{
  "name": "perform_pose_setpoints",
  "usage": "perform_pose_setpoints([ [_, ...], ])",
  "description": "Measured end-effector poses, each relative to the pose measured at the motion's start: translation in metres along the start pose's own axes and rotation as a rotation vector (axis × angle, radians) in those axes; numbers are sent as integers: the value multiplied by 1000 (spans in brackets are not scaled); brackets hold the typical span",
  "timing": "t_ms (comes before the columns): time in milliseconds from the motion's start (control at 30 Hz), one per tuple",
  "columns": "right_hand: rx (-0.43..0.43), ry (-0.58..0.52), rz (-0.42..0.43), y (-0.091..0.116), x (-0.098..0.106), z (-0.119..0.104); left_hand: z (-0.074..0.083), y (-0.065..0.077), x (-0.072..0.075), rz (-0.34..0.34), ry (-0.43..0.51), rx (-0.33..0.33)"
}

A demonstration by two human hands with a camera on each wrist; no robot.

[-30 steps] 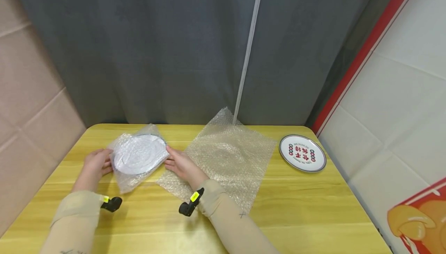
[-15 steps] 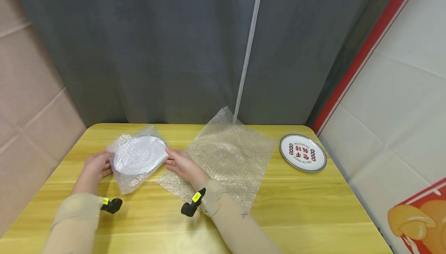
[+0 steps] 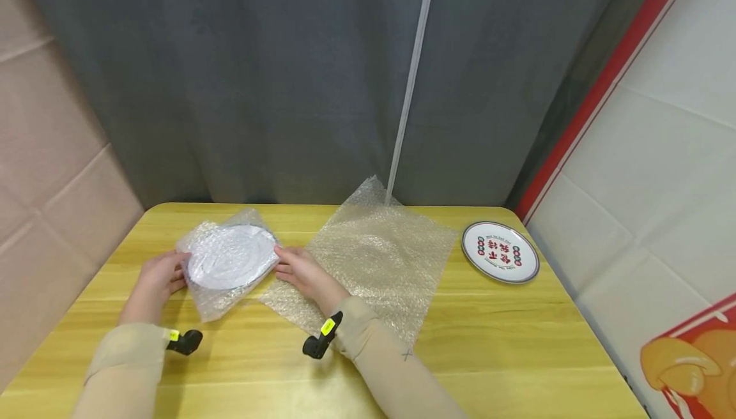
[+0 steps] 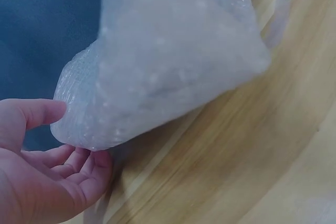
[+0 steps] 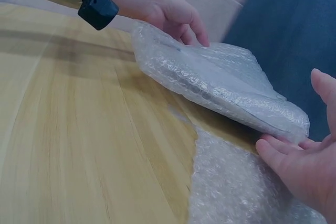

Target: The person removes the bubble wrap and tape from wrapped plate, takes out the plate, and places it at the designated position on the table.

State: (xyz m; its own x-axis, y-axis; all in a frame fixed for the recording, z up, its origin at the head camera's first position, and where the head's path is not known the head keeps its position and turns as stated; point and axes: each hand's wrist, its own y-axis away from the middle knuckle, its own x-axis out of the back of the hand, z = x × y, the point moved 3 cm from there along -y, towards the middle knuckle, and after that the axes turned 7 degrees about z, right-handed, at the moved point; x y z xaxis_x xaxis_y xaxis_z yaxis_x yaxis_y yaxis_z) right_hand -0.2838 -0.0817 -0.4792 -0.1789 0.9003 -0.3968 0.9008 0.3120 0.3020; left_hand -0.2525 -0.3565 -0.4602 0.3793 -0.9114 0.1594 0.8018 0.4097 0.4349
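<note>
A white plate wrapped in bubble wrap [image 3: 232, 257] is held between both hands over the left part of the table. My left hand [image 3: 158, 278] grips its left edge, thumb at the upper side and fingers beneath, as the left wrist view shows. At the opposite edge my right hand [image 3: 307, 275] supports the bundle, with fingers [image 5: 273, 150] under the rim and the thumb above. In the right wrist view the bundle sits tilted, its near side close over the wood. A loose flap of wrap [image 4: 178, 61] hangs toward the left wrist camera.
A flat sheet of bubble wrap [image 3: 379, 259] lies mid-table, partly under the right forearm; its far corner reaches the grey curtain [image 3: 259, 87]. A white plate with red lettering [image 3: 499, 252] sits at the back right. The wooden table [image 3: 489, 355] borders a white wall panel on the right.
Both hands keep hold of the wrapped plate, which stays in nearly the same place with a very slight shift. The right forearm has moved slightly to the right.
</note>
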Motion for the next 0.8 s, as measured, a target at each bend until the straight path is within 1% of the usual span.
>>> perform_pose_setpoints([
  [67, 5, 0, 1, 0, 1, 0, 0, 0, 0, 14, 15, 9],
  [200, 12, 6, 9, 0, 3, 1, -1, 0, -2, 13, 35, 8],
  [500, 35, 14, 14, -1, 9, 1, 1, 3, -6, -23, 110, 3],
  [800, 55, 30, 40, 4, 18, -5, 4, 9, -14, -53, 109, -19],
])
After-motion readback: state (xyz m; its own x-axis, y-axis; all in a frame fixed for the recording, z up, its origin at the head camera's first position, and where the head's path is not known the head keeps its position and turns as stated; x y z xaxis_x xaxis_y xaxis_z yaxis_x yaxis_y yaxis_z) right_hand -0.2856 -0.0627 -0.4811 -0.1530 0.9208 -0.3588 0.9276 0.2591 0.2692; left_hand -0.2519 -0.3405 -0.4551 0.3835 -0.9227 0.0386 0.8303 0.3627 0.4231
